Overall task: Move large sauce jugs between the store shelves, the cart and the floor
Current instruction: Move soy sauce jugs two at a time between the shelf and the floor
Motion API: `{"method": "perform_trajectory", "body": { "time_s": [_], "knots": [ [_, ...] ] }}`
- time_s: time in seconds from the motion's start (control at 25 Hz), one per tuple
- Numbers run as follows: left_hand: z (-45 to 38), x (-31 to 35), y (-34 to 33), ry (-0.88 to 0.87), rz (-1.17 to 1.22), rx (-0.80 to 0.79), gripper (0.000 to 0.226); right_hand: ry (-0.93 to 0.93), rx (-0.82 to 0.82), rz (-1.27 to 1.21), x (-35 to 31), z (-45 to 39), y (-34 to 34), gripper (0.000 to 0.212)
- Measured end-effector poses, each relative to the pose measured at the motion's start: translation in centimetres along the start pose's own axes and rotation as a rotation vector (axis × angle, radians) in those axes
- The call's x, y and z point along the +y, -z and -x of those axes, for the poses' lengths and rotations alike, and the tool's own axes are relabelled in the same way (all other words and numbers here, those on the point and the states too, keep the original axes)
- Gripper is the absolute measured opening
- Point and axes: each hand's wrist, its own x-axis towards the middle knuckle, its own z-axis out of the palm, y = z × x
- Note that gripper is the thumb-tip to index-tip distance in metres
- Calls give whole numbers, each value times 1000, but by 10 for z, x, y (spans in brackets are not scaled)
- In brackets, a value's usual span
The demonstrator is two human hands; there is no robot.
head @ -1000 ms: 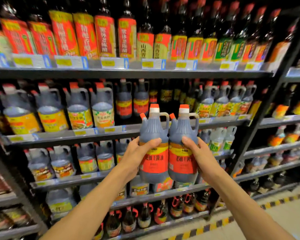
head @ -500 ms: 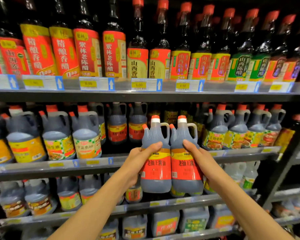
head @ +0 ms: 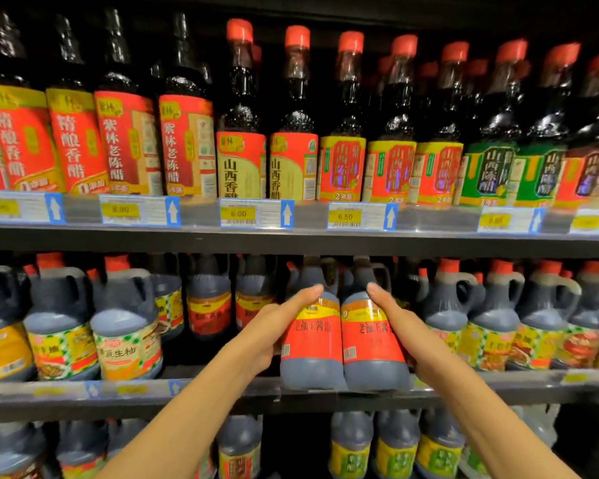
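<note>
Two dark sauce jugs with red and yellow labels stand side by side at the front edge of the middle shelf. My left hand grips the left jug from its left side, thumb across the label's top. My right hand grips the right jug from its right side. The jugs touch each other. Their caps are hidden behind the upper shelf's edge.
Similar jugs with yellow and green labels fill the middle shelf to the left and to the right. Tall vinegar bottles line the shelf above, with price tags below them. More jugs stand on the shelf underneath.
Both hands have carried the pair of jugs up and forward from open air into the gap on the middle shelf. The view has moved closer to the shelves.
</note>
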Motion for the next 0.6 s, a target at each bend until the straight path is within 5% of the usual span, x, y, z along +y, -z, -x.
{"method": "perform_trajectory", "body": {
  "time_s": [0.24, 0.4, 0.52, 0.6],
  "knots": [
    [-31, 11, -4, -49, 104, 65, 56, 66, 23, -153, -1, -45, -1, 67],
    [-49, 10, 0, -106, 126, 127, 67, 93, 58, -200, 2, -71, -8, 63],
    [-60, -2, 5, -173, 72, 212, 42, 118, 61, -223, 8, -83, -11, 49],
    [-67, -14, 7, -215, -11, 232, 53, 162, 95, -232, 18, -89, -14, 47]
  ]
}}
